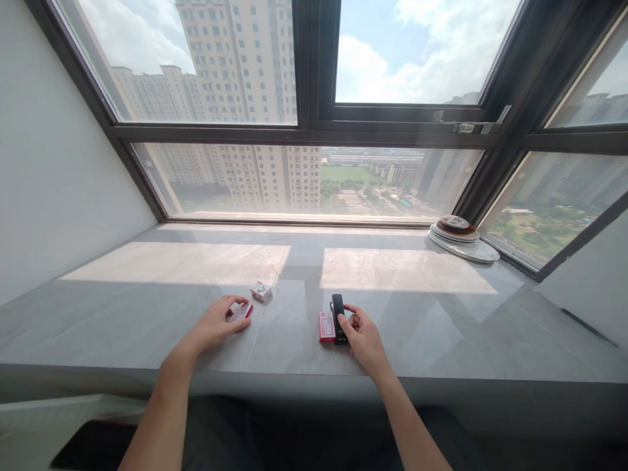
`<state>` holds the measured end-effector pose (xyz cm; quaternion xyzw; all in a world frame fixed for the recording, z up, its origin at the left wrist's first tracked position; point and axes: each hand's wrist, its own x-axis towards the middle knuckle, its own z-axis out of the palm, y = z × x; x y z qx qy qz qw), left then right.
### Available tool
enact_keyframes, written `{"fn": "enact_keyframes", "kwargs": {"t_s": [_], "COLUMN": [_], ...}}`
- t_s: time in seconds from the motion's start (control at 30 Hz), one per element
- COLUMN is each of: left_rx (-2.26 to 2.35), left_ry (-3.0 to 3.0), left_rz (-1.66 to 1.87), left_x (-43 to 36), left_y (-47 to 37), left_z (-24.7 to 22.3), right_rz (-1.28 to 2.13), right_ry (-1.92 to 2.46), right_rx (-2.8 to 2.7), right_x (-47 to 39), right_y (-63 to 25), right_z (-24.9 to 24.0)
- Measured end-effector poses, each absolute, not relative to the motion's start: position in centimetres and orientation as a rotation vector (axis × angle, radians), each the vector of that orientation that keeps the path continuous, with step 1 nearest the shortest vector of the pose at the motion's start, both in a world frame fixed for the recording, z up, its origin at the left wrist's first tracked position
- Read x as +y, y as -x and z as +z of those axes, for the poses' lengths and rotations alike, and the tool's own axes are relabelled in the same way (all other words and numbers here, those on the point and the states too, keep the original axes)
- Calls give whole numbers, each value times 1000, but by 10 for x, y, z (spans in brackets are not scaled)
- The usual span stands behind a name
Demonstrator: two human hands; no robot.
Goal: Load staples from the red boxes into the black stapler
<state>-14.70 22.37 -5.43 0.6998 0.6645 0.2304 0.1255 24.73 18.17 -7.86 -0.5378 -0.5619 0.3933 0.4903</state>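
Observation:
On the left of the stone sill, my left hand point(223, 320) is closed around a small red-and-white box point(241, 312), thumb and fingers at its sides. Just beyond it sits a small white box point(261, 292) with reddish print. To the right, my right hand point(362, 335) grips a black stapler point(338, 319), which lies lengthwise away from me. Against the stapler's left side rests another red-and-white box point(326, 327). The undersides of both held things are hidden from view.
A stack of plates point(464, 241) stands in the far right corner by the window frame point(309, 134). The sill's front edge point(304, 377) runs across below my hands. A white wall point(63, 157) bounds the left side. Sunlit patches fall on the sill.

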Motion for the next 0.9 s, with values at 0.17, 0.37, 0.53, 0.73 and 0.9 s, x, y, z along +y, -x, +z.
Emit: {"fn": "enact_keyframes", "kwargs": {"t_s": [0.17, 0.37, 0.53, 0.73, 0.9], "left_rx": [1851, 1927, 1494, 1473, 1326], "left_ry": [-2111, -1910, -2109, -2044, -2077], "left_rz": [740, 1066, 608, 466, 798], "left_x": [194, 180, 164, 168, 183], "left_y": [100, 95, 125, 96, 17], "left_z": [-54, -57, -45, -27, -20], "right_rz": [1001, 984, 993, 1004, 1004], "right_ry": [1292, 1280, 1276, 1269, 1274], "right_rx": [-1349, -1350, -1351, -1348, -1356], "right_x": [182, 180, 179, 179, 180], "right_y": [-247, -249, -248, -248, -248], "right_z": [-79, -77, -75, -75, -75]}}
